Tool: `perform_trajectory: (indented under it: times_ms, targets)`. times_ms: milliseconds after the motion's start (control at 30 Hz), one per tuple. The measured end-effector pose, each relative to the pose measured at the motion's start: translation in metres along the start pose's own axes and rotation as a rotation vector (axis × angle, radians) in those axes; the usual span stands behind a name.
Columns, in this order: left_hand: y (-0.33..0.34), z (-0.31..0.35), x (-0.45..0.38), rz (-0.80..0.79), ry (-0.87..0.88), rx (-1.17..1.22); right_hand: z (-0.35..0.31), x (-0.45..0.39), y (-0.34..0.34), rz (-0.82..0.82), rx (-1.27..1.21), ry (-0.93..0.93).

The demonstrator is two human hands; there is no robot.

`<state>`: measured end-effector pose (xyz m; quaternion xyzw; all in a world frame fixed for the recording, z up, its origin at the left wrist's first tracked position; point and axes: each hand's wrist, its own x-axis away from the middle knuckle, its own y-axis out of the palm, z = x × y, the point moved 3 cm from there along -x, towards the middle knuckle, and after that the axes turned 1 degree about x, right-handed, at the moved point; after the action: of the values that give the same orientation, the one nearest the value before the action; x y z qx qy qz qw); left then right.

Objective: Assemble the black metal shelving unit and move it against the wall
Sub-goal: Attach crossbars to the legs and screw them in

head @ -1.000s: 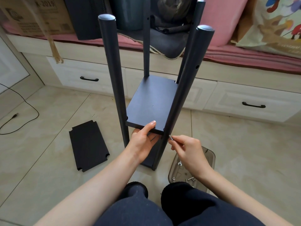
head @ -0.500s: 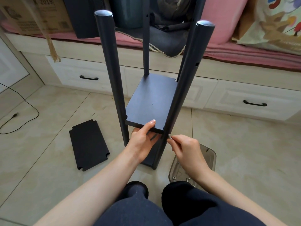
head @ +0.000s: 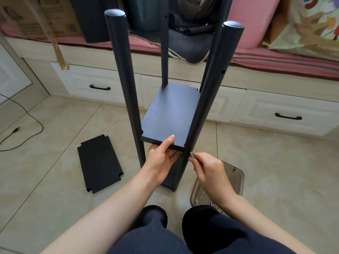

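A: Okay, quick — where's the screw?
B: Screw (head: 191,154) is pinched in the right hand (head: 211,169), fingertips clamped on its head end. Its long axis points up and left at the near-right post (head: 207,99), tip just beside the post, right under the shelf panel (head: 170,116) corner.
A: In the hole yet?
B: Can't tell; the hole is hidden behind the tip.
A: Left hand?
B: Left hand (head: 161,158) grips the panel's front edge, thumb on top, fingers curled under, holding it level between the four posts.
A: So the right hand is nearer the screw hole?
B: Yes, my read is that the next move is a short push along the screw's axis into the post, with the panel kept aligned.
A: Anything in the way?
B: Not really. The left hand's fingers sit close under that corner. The spare panel (head: 100,164) lies flat on the floor well to the left, the clear hardware tray (head: 236,177) is on the floor by the right knee, and the drawer unit (head: 275,110) is behind.
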<state>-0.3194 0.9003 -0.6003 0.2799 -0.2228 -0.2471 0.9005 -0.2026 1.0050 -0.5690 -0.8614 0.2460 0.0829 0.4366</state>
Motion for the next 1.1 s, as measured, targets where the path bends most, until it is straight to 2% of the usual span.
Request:
perform_trajectory:
  times_ms: [100, 300, 800, 1100]
  targets:
    - [0.001, 0.001, 0.000, 0.002, -0.001, -0.007, 0.001, -0.002, -0.003, -0.036, 0.071, -0.038]
    - [0.001, 0.001, 0.001, 0.012, -0.013, -0.012, -0.009, 0.000, -0.003, 0.006, 0.274, -0.053]
    - [0.003, 0.002, 0.002, -0.009, -0.025, 0.043, 0.011, -0.002, -0.002, -0.095, 0.102, -0.052]
    - [0.000, -0.001, 0.001, -0.037, -0.014, -0.049, -0.002, -0.005, -0.003, 0.044, 0.246, -0.070]
